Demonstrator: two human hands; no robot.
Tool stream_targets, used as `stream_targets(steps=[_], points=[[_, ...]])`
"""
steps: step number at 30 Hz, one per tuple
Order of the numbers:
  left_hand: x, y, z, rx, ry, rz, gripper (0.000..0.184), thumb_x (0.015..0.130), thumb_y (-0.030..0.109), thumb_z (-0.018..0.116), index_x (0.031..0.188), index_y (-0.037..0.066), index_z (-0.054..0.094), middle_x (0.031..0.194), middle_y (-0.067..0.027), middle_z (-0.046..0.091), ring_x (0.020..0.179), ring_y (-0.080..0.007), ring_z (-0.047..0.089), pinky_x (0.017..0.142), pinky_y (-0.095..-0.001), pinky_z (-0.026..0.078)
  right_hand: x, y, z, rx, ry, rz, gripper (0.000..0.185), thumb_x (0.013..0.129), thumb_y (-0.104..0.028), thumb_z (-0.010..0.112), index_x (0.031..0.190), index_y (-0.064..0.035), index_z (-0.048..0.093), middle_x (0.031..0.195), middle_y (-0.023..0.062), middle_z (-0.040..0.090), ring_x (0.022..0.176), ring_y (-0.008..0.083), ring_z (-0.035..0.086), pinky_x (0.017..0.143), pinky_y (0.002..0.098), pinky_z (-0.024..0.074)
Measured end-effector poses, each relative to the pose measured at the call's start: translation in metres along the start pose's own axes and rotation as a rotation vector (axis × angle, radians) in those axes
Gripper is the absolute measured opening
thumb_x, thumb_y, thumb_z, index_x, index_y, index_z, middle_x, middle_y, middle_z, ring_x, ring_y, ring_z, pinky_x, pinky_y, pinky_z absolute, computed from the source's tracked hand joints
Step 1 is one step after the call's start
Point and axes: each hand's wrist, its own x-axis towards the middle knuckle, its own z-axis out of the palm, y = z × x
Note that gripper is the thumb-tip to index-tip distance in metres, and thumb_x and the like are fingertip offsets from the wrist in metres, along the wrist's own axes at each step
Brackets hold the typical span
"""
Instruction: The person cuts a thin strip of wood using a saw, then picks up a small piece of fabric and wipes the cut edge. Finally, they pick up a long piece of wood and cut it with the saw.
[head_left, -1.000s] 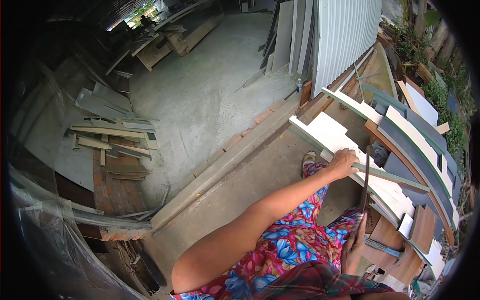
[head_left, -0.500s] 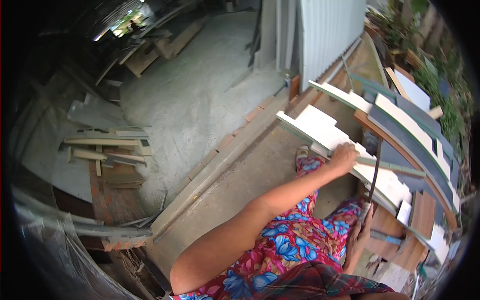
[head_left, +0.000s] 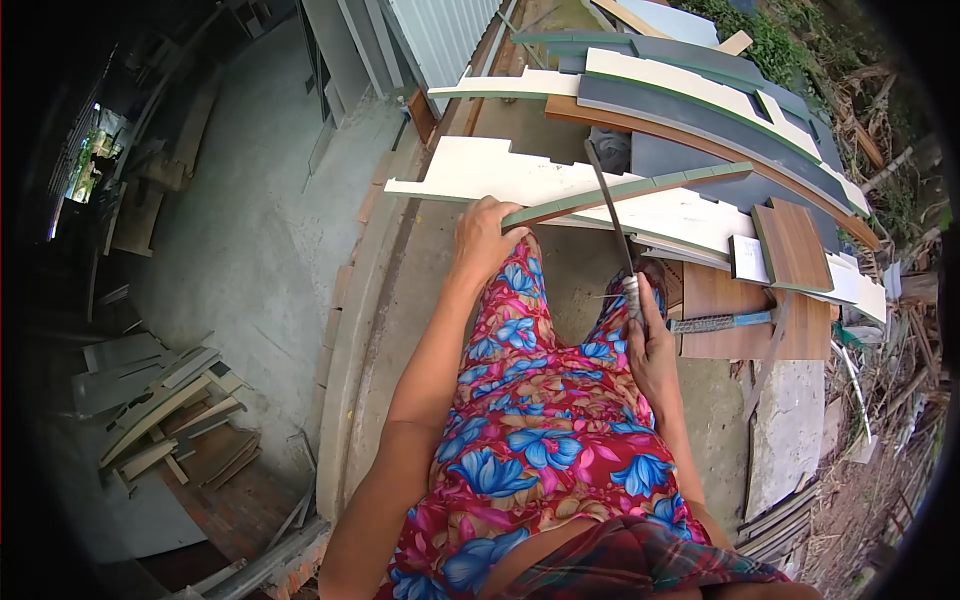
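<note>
Pale handle point(head_left: 632, 292) part-hidden in right hand point(head_left: 652, 350); left hand point(head_left: 484, 240) grips strip point(head_left: 630, 192).

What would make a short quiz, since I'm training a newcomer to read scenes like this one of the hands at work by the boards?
1. True or false: The left hand holds the narrow green strip near one end.

2. Which hand holds the long dark blade by its pale handle?
A) the left hand
B) the right hand
C) both hands together

3. Fill in the missing colour: The blue-and-grey rod lies on a ____ wood-grain panel.

Key: 1. true; 2. B; 3. brown
</note>
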Motion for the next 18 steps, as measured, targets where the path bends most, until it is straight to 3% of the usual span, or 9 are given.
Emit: stream_targets(steps=[3, 7, 8, 12, 15, 18], points=[[-0.005, -0.008, 0.006, -0.146, 0.035, -0.07, 0.032, 0.073, 0.013, 0.08, 0.102, 0.003, 0.073, 0.095, -0.015, 0.067, 0.086, -0.0303, 0.065, 0.077, -0.038, 0.05, 0.003, -0.006, 0.007, -0.051, -0.086, 0.04, 0.064, 0.093, 0.003, 0.046, 0.154, -0.0133, 0.032, 0.079, 0.0159, 0.058, 0.066, 0.0165, 0.052, 0.067, 0.0274, 0.045], [-0.002, -0.002, 0.019, -0.225, 0.088, -0.005, 0.027, 0.074, 0.009, 0.08, 0.099, 0.0, 0.072, 0.092, -0.017, 0.065, 0.088, -0.0358, 0.064, 0.079, -0.0427, 0.05, 0.006, -0.018, 0.018, -0.015, -0.131, -0.01, 0.066, 0.092, 0.004, 0.048, 0.154, -0.0133, 0.033, 0.079, 0.0186, 0.057, 0.067, 0.0179, 0.054, 0.066, 0.0298, 0.0455], [0.0, 0.002, 0.023, -0.244, 0.075, -0.014, 0.027, 0.074, 0.009, 0.08, 0.098, 0.0, 0.072, 0.092, -0.0174, 0.065, 0.088, -0.0361, 0.064, 0.079, -0.0428, 0.05, 0.007, -0.021, 0.018, -0.053, -0.168, 0.022, 0.066, 0.092, 0.004, 0.048, 0.154, -0.0125, 0.032, 0.085, 0.023, 0.062, 0.07, 0.0225, 0.061, 0.069, 0.0321, 0.0482], [0.009, 0.011, 0.042, -0.291, 0.111, 0.016, 0.027, 0.073, 0.009, 0.081, 0.097, -0.001, 0.071, 0.091, -0.0191, 0.064, 0.087, -0.038, 0.063, 0.078, -0.0438, 0.05, 0.009, -0.014, 0.031, -0.078, -0.16, -0.01, 0.066, 0.091, 0.004, 0.049, 0.153, -0.0114, 0.032, 0.101, 0.0308, 0.064, 0.081, 0.0324, 0.068, 0.075, 0.0361, 0.0515], [0.015, 0.013, 0.049, -0.229, 0.145, 0.08, 0.03, 0.073, 0.011, 0.082, 0.099, 0.0, 0.072, 0.087, -0.0148, 0.065, 0.073, -0.029, 0.062, 0.068, -0.038, 0.049, 0.01, -0.012, 0.035, -0.081, -0.142, 0.008, 0.066, 0.091, 0.004, 0.048, 0.153, -0.0109, 0.032, 0.106, 0.0336, 0.063, 0.086, 0.0373, 0.069, 0.077, 0.0386, 0.0523], [0.017, 0.015, 0.052, -0.221, 0.123, 0.077, 0.029, 0.073, 0.011, 0.082, 0.098, 0.001, 0.072, 0.085, -0.0148, 0.063, 0.072, -0.0297, 0.061, 0.068, -0.0389, 0.049, 0.011, -0.009, 0.037, -0.096, -0.124, 0.007, 0.066, 0.091, 0.005, 0.048, 0.153, -0.0103, 0.032, 0.104, 0.0333, 0.063, 0.084, 0.0387, 0.068, 0.077, 0.0403, 0.0521]])
